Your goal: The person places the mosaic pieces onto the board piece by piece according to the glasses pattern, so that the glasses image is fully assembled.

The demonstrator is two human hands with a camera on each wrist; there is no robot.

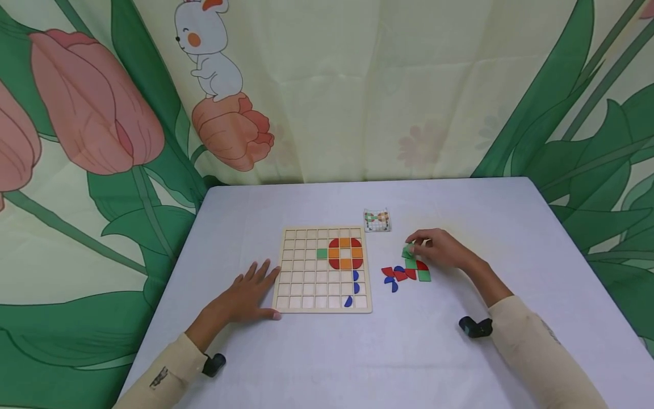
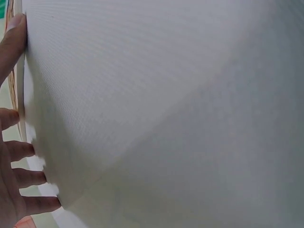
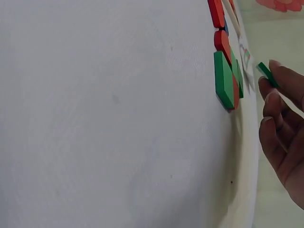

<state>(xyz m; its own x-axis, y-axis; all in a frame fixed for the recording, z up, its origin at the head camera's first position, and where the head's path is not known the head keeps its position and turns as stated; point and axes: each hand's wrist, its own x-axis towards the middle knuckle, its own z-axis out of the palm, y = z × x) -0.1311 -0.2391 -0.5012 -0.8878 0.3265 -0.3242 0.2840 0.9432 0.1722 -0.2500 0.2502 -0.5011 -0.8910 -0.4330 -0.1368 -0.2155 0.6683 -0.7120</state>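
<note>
A wooden grid board (image 1: pixel 298 288) lies on the table, bearing a ring of red quarter-rounds (image 1: pixel 334 243) and orange squares (image 1: pixel 345 263). One green square (image 1: pixel 322 253) adjoins the ring; three blue half-rounds (image 1: pixel 356 288) sit below it. My left hand (image 1: pixel 247 295) is spread flat, with thumb and index fingertip at the board's left edge. To the right, my right hand (image 1: pixel 439 248) pinches a green tile (image 3: pixel 267 74) between thumb and fingers, above the loose pieces. Among these are green squares (image 1: pixel 424 276), red quarter-rounds (image 1: pixel 387 272) and blue half-rounds (image 1: pixel 394 287).
A small pattern card (image 1: pixel 377 220) lies by the board's upper right corner. The white-covered table (image 1: pixel 327 363) meets a printed cloth backdrop (image 1: pixel 327 113) at its far edge. Black wrist cameras (image 1: pixel 475 327) are strapped to both sleeves.
</note>
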